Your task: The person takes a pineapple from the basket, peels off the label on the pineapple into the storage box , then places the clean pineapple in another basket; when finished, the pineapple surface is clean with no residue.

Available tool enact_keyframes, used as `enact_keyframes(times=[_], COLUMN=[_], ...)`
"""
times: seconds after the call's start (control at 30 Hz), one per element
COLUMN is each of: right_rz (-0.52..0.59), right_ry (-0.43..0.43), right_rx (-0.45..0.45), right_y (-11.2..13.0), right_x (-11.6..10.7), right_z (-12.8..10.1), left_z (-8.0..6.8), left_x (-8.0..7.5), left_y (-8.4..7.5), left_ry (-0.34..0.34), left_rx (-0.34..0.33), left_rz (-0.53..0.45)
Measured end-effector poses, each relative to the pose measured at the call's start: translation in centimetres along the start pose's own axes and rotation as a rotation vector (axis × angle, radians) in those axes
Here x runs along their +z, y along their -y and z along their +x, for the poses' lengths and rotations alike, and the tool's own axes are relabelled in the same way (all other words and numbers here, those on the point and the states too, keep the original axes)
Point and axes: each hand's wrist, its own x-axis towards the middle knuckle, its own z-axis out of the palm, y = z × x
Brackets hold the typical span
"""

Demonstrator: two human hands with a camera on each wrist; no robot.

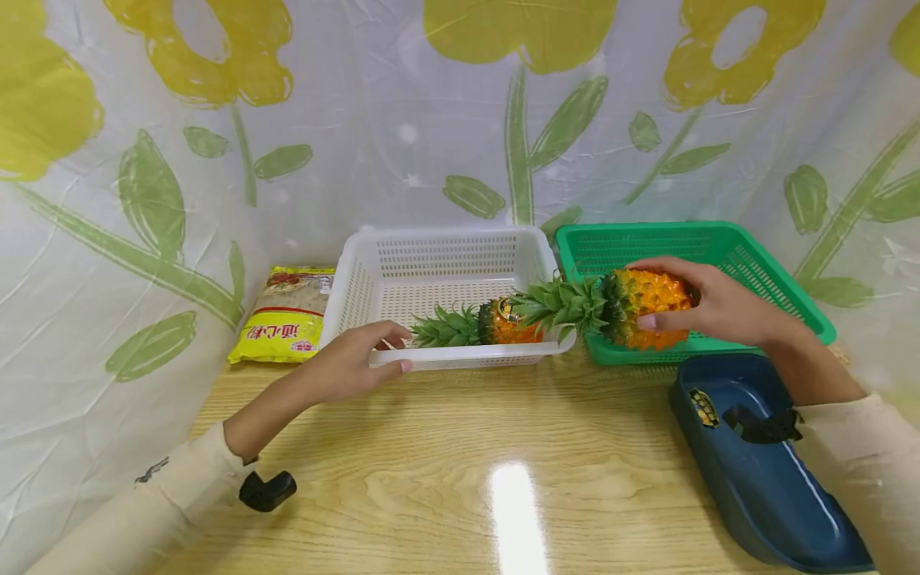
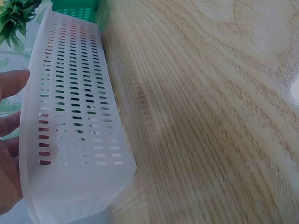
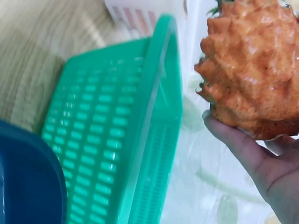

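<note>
My right hand (image 1: 726, 307) grips the base end of an orange pineapple (image 1: 650, 303) above the front of the green basket (image 1: 690, 231). Its green leaf crown points left, over the white basket's right end. The right wrist view shows my thumb and fingers against the bumpy, glossy pineapple (image 3: 252, 70). At the white basket (image 1: 438, 239), my left hand (image 1: 355, 359) holds the front rim, fingers inside and thumb over the edge. A second pineapple (image 1: 513, 326) lies in that basket, its crown (image 1: 449, 327) toward the left hand; the front wall partly hides it.
A yellow bag (image 1: 280, 331) with red Chinese lettering leans left of the white basket. Below the green basket, a dark blue basin (image 1: 755, 479) lies partly under my right forearm. Behind the wood-grain table (image 1: 402, 463) hangs a flowered curtain (image 1: 381, 120).
</note>
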Motion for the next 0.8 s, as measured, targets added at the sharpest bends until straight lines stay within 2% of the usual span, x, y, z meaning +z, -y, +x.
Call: enact_keyframes(times=[0.1,0.37,0.8], right_rz=[-0.011,-0.077,-0.12], right_ry=[-0.014,-0.042,-0.03], right_rx=[0.043,0.16,0.188], right_y=[-0.5,-1.9,-4.0], right_x=[-0.7,-2.3,-4.8], right_z=[0.3,1.2,2.7], left_z=[0.1,0.2,0.2], left_x=[-0.1,0.1,-0.1], left_y=[-0.1,0.0,-0.1], left_ry=[0.012,0.024,0.038], left_rx=[-0.017,-0.008,-0.028], left_rz=[0.001,0.019,0.019])
